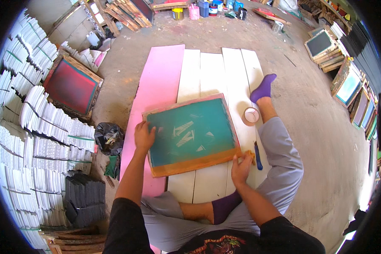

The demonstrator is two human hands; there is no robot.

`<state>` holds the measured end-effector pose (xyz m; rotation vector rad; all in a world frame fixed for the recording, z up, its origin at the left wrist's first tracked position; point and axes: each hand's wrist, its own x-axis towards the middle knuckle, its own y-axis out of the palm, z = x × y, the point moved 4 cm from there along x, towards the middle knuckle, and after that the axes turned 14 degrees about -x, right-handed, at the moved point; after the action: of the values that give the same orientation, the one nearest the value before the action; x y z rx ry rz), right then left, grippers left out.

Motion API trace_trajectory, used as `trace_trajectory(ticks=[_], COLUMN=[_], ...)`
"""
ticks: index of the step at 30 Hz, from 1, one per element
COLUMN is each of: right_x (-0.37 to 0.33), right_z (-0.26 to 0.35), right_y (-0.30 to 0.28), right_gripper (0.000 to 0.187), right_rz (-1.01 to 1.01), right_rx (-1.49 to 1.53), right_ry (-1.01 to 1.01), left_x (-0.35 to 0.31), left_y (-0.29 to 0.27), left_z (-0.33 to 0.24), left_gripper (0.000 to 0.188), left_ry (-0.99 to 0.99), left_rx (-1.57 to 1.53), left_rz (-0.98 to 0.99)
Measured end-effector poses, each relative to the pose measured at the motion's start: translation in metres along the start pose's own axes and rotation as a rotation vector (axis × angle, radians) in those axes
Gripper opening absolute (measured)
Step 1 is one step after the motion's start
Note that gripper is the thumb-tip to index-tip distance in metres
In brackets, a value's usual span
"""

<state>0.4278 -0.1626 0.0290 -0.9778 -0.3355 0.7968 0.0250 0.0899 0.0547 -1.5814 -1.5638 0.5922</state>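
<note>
A screen-printing frame (216,127) with teal mesh and a pale design lies slightly turned on the boards in front of me. Brown tape runs along its near side. My left hand (144,136) grips its left edge, the thumb resting over the rim onto the mesh. At the near right corner, my right hand (241,168) is closed on the frame's edge; its fingertips are partly hidden. Just beside those fingers lies a small crumpled yellow-brown piece (251,155). A blue-handled tool (258,157) and a roll of tape (251,115) are farther right.
White boards (211,70) and a pink board (158,80) form the surface beneath me. Bundled paper stacks (51,144) line the left, near a black bag (109,137) and a red screen (70,86). Paint containers (203,8) stand at the back; more frames (347,82) lean at right.
</note>
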Motion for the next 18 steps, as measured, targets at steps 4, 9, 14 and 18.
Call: trace_trajectory(ticks=[4, 9, 14, 18], right_x=[-0.050, -0.042, -0.006, 0.007], right_z=[0.010, 0.027, 0.051, 0.062], right_y=[0.045, 0.060, 0.054, 0.065], right_gripper=[0.045, 0.051, 0.055, 0.058], right_rz=[0.568, 0.469, 0.326, 0.208], right_rx=[0.637, 0.718, 0.342, 0.473], right_ry=[0.565, 0.355, 0.001, 0.072], left_x=[0.052, 0.086, 0.057, 0.001], left_y=[0.034, 0.048, 0.017, -0.007], left_z=[-0.001, -0.010, 0.018, 0.052], left_gripper=[0.051, 0.050, 0.048, 0.047], left_ry=[0.140, -0.069, -0.177, -0.291], left_rx=[0.174, 0.186, 0.197, 0.159], left_rz=[0.002, 0.354, 0.333, 0.268])
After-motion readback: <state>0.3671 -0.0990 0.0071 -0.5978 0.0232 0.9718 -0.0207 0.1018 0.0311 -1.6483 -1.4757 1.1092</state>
